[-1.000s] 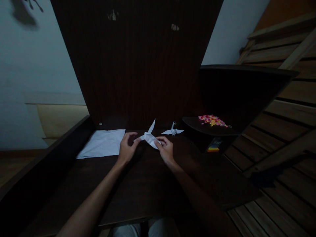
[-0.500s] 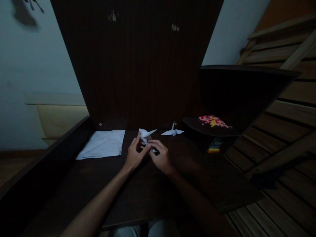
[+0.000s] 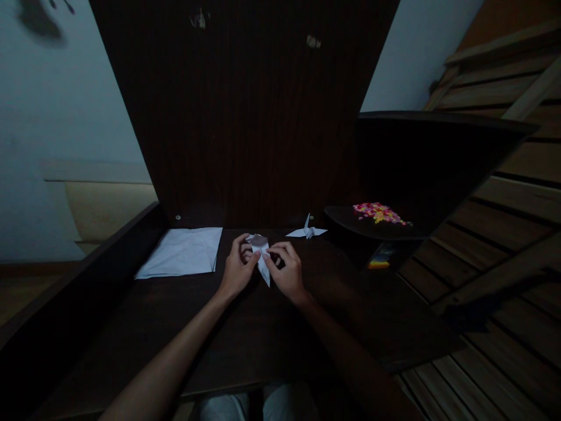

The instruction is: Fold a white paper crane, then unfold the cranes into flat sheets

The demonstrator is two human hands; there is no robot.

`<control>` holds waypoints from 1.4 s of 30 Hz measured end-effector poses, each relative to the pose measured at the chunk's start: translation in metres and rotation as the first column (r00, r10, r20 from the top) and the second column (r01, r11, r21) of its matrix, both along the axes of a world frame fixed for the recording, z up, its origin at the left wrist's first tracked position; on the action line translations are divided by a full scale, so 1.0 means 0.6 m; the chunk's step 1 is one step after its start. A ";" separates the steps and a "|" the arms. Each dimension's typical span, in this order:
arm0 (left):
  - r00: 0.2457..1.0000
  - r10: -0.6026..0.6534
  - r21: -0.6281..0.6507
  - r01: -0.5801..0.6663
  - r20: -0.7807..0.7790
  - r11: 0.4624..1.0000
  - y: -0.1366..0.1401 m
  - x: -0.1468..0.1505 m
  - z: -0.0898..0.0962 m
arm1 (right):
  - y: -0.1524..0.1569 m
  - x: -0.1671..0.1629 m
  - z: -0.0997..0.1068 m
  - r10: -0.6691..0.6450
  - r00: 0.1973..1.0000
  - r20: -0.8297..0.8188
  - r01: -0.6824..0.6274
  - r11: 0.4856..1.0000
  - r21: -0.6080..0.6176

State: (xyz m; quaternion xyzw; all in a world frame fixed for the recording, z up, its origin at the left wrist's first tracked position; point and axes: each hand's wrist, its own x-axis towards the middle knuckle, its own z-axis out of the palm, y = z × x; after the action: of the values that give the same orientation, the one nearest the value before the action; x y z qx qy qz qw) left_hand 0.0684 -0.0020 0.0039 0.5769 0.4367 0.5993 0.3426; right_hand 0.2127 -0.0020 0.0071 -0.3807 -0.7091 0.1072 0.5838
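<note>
Between my hands is a folded piece of white paper [image 3: 263, 270], its narrow pointed end aimed down toward me and its wider part at the top. My left hand [image 3: 239, 266] pinches it from the left side, thumb on the front. From the right, my right hand [image 3: 286, 270] grips it with thumb and fingers. Beyond my right hand, a finished-looking white paper crane [image 3: 308, 232] stands on the dark desk [image 3: 245, 345] near the back panel. To the left lies a stack of white paper sheets [image 3: 182, 251], slightly creased.
A small corner shelf [image 3: 339, 221] at the right bears a heap of pink, red and yellow bits [image 3: 379, 213]. Under it sits a small item with a yellow edge [image 3: 378, 265]. A raised dark side board [image 3: 87, 280] bounds the desk's left; wooden slats [image 3: 517, 216] stand at right.
The folded paper has been turned in my hands: its point stuck out to the upper right before and now faces down toward me. Both hands stay in nearly the same place.
</note>
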 end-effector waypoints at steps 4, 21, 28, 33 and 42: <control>0.997 0.016 -0.009 -0.016 -0.078 1.000 -0.003 0.000 -0.001 | 0.005 0.003 -0.001 0.028 1.000 0.004 -0.028 0.998 -0.057; 0.924 0.056 0.111 -0.015 -0.379 0.994 -0.014 0.001 0.012 | 0.016 0.008 -0.016 -0.135 0.987 0.092 0.141 0.988 -0.064; 0.895 0.230 0.148 -0.186 -0.382 0.971 -0.011 -0.004 0.012 | 0.005 0.004 -0.016 0.008 1.000 0.021 -0.008 1.000 -0.016; 0.904 0.247 0.186 -0.191 -0.349 0.964 -0.006 -0.010 0.014 | -0.003 0.002 -0.007 0.008 1.000 0.014 -0.009 0.998 0.064; 0.927 0.201 0.188 -0.147 -0.317 0.971 -0.001 -0.020 0.015 | -0.002 0.006 -0.002 0.053 0.998 -0.021 -0.052 0.997 0.056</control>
State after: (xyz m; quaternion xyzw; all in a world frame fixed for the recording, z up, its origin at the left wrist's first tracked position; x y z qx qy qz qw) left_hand 0.0564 -0.0024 0.0129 0.6544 0.4883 0.5543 0.1615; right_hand 0.2166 -0.0031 0.0058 -0.3442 -0.7149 0.1072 0.5991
